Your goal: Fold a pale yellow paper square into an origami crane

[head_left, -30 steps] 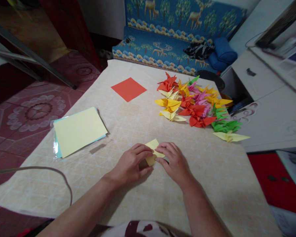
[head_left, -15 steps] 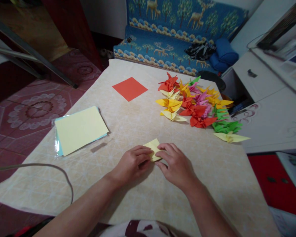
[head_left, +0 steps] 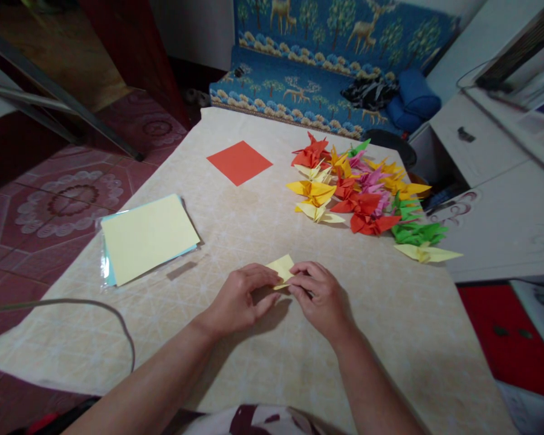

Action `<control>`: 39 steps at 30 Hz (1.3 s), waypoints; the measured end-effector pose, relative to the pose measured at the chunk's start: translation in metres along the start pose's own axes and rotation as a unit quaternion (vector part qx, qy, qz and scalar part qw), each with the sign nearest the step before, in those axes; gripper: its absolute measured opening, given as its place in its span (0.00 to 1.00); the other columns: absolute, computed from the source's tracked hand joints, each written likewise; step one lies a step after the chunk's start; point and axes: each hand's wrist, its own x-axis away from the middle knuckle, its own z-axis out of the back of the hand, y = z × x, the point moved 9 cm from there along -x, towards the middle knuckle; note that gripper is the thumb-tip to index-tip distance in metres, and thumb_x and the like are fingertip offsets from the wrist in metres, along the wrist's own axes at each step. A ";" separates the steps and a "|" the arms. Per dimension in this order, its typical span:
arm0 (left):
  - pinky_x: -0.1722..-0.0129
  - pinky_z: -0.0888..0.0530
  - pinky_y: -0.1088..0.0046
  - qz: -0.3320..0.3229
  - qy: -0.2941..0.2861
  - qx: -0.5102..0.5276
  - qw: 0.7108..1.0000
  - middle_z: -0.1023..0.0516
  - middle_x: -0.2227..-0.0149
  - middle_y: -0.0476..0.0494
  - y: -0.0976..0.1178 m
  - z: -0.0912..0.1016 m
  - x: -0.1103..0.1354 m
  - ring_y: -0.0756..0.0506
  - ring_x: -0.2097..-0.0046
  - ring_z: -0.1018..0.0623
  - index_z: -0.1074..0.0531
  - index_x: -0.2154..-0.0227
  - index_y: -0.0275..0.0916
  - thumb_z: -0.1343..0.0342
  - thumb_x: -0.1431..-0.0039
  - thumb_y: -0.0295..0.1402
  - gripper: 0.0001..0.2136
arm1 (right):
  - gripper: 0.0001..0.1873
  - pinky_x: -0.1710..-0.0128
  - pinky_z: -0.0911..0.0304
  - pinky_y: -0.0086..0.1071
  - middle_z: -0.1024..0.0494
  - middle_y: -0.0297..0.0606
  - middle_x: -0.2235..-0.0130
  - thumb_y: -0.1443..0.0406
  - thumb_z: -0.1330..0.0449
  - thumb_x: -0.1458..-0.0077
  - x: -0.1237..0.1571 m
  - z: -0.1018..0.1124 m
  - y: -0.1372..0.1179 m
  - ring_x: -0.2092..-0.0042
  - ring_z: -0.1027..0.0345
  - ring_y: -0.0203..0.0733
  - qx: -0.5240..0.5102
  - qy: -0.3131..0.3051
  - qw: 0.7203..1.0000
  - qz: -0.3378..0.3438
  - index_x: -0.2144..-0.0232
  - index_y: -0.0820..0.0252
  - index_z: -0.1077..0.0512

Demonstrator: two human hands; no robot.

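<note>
A small folded piece of pale yellow origami paper lies on the table in front of me, its far corner pointing away. My left hand holds down its left side with bent fingers, the thumb spread a little below the near edge. On the right side, my right hand pinches the paper between thumb and fingertips. The fingers hide parts of both sides of the fold. Farther off, a flat red paper square rests with a corner toward me.
Several folded paper cranes in red, yellow, pink and green crowd the right side. A stack of yellow and blue sheets in clear wrap lies left, near a small grey strip. A cable crosses the table's left edge.
My left thumb has moved away from the other fingers, toward me. My right thumb has risen to the paper's near edge, closing into a pinch. The paper's near side looks narrower.
</note>
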 end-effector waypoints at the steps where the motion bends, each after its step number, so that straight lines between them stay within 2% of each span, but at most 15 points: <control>1: 0.56 0.28 0.68 0.004 0.000 0.005 1.000 0.22 0.62 0.41 -0.001 0.000 0.000 0.45 0.58 0.24 0.25 0.60 0.38 0.44 0.47 0.28 0.11 | 0.09 0.57 0.37 0.37 0.27 0.37 0.60 0.71 0.42 0.48 0.000 0.000 0.000 0.56 0.33 0.42 -0.002 0.001 1.000 -0.001 0.68 0.52 0.24; 15: 0.58 0.27 0.68 0.018 0.018 0.015 1.000 0.21 0.64 0.41 -0.002 0.002 -0.003 0.45 0.60 0.23 0.23 0.63 0.38 0.46 0.45 0.29 0.09 | 0.08 0.56 0.37 0.37 0.27 0.37 0.60 0.70 0.41 0.48 0.001 -0.001 0.000 0.56 0.34 0.43 -0.002 0.004 1.000 0.001 0.68 0.53 0.24; 29: 0.59 0.29 0.71 0.037 0.018 0.006 0.999 0.22 0.65 0.45 -0.004 -0.002 -0.004 0.47 0.61 0.24 0.24 0.66 0.39 0.45 0.50 0.23 0.10 | 0.07 0.57 0.37 0.37 0.27 0.37 0.59 0.69 0.41 0.48 0.002 -0.002 0.000 0.57 0.34 0.41 0.010 0.002 1.000 0.008 0.68 0.54 0.24; 39: 0.58 0.28 0.71 0.034 0.017 0.021 0.999 0.21 0.65 0.44 -0.008 -0.002 -0.005 0.47 0.61 0.24 0.23 0.66 0.39 0.45 0.45 0.28 0.07 | 0.09 0.54 0.36 0.38 0.27 0.38 0.56 0.65 0.38 0.50 0.005 0.004 -0.002 0.54 0.33 0.43 -0.013 -0.002 1.000 0.009 0.64 0.54 0.26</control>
